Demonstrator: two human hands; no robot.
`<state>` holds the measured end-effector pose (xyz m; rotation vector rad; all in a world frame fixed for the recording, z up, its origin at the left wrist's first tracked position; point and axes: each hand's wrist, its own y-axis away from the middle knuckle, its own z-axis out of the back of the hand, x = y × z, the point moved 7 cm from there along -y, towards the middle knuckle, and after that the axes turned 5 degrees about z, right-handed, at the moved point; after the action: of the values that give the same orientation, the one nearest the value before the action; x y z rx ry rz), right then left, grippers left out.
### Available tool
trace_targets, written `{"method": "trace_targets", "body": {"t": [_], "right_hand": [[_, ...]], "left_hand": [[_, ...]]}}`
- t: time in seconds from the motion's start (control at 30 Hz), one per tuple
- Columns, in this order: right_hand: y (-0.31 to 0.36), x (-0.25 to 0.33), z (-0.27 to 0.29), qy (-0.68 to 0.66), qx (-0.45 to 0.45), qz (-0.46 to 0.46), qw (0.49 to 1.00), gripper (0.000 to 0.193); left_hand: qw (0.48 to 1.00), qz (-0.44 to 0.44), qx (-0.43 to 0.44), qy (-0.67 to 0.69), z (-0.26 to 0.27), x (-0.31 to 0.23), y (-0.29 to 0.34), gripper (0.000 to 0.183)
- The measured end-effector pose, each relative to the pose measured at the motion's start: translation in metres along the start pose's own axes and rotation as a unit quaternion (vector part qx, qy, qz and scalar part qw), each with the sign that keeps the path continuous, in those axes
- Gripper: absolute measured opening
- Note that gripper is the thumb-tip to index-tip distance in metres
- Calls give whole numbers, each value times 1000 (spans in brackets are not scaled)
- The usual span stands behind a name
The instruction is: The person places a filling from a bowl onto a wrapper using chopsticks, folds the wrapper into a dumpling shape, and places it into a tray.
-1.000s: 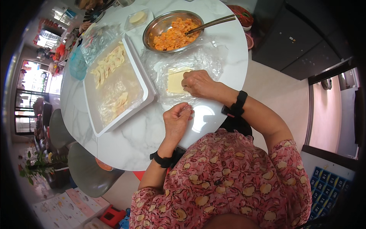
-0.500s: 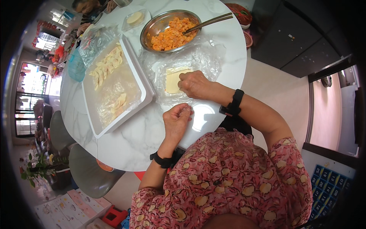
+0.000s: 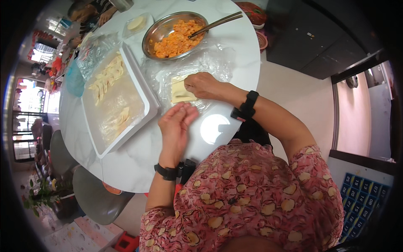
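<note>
A pale yellow stack of square wonton wrappers (image 3: 178,90) lies on crumpled clear plastic (image 3: 210,63). My right hand (image 3: 204,85) is curled over the stack's right side, its fingertips pinched on a wrapper there. Just below the stack, my left hand (image 3: 174,122) is raised with thumb and fingers drawn together. Its fingertips are a little blurred, and anything between them is too small to make out. Beyond the plastic stands a steel bowl (image 3: 147,49) of orange filling (image 3: 179,37). A pair of chopsticks (image 3: 220,23) rests in the bowl.
Left of my hands, a white tray (image 3: 145,98) lined with plastic holds several folded wontons (image 3: 110,76). A small clear pack of round wrappers (image 3: 136,23) sits at the far side. Another person (image 3: 90,16) is at the far left edge. Grey chairs (image 3: 94,191) stand below the table.
My left hand has risen closer to the wrappers. My right hand stays at their right side, a little more closed over them. The whole view has shifted slightly.
</note>
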<state>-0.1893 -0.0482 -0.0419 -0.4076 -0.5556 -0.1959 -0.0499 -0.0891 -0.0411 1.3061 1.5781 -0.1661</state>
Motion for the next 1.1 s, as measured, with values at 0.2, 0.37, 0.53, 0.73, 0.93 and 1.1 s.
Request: {"method": "trace_targets", "body": {"t": [0.2,0.37,0.53,0.73,0.93,1.1], "right_hand": [[-1,2,3,-52,33,-35,997,16],[-3,18,7,-31,75,-42,996,17],[-2,17,1,-10,48,-19,999,17],[-2,18,2,-7,62,-25,998,17],[-1,12,8,-31,14,-9,999,17],[-2,7,10,-53,-26,9,998,16]], "left_hand": [[998,7,50,37,2,-5,-27,31],[998,5,53,30,-1,-2,-28,24],[1000,11,9,-15,1,1,-32,20],[994,10,-60,-92,-1,-3,-35,15],[993,3,-54,-105,3,0,-40,13],[994,-13,-70,-80,0,-1,-39,13]]}}
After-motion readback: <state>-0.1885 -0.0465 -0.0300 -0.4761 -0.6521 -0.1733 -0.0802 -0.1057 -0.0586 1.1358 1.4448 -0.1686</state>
